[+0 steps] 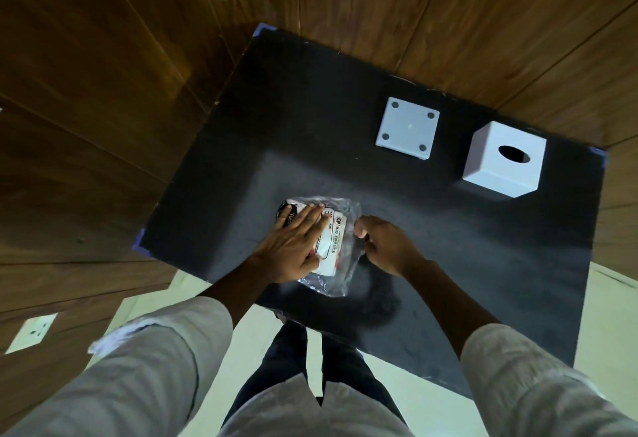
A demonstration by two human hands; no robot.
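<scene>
Left hand [293, 246]: flat, fingers straight and together, pressing tissue pack [328, 246]
Right hand [386, 246]: fingers pinching pack's clear wrap
Surface [448, 264]: black

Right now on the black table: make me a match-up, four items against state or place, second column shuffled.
1. left hand
2. right hand
3. white cube cover
4. white square plate

A. oval hole on top
B. pinches the edge of the clear wrapper
C. lies flat, four round pads showing
D. presses flat on the tissue pack

Pairs: 1-D, 2-B, 3-A, 4-C.
</scene>
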